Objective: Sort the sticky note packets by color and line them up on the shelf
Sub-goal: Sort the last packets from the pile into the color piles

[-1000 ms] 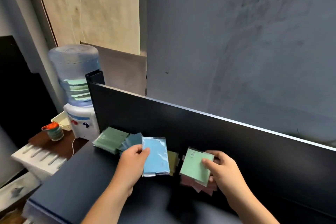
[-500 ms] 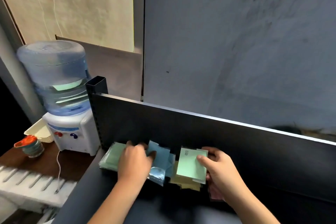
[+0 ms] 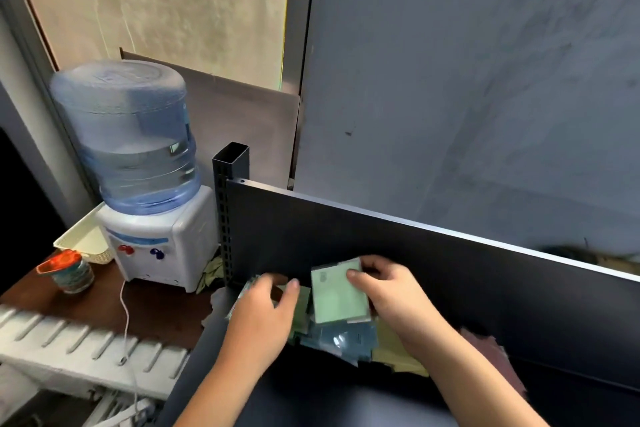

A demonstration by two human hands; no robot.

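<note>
My right hand [image 3: 391,298] holds a light green sticky note packet [image 3: 337,300] by its right edge, thumb on its face, above the dark shelf [image 3: 450,274]. My left hand [image 3: 265,315] lies palm down on a pile of green packets [image 3: 299,312] at the shelf's left end, which it mostly hides. Blue packets [image 3: 341,340] lie below the held packet, yellow ones [image 3: 398,350] to their right, and pink ones [image 3: 485,343] further right.
A black upright post [image 3: 228,184] marks the shelf's left end. Left of it a water dispenser [image 3: 145,191] stands on a brown table [image 3: 152,308] with a cream basket [image 3: 85,243] and a small orange-lidded jar [image 3: 71,270]. A grey wall rises behind the shelf.
My left hand put the blue packet down and moved left onto the green pile. My right hand carried the green packet left over the blue ones. The camera view shifted left.
</note>
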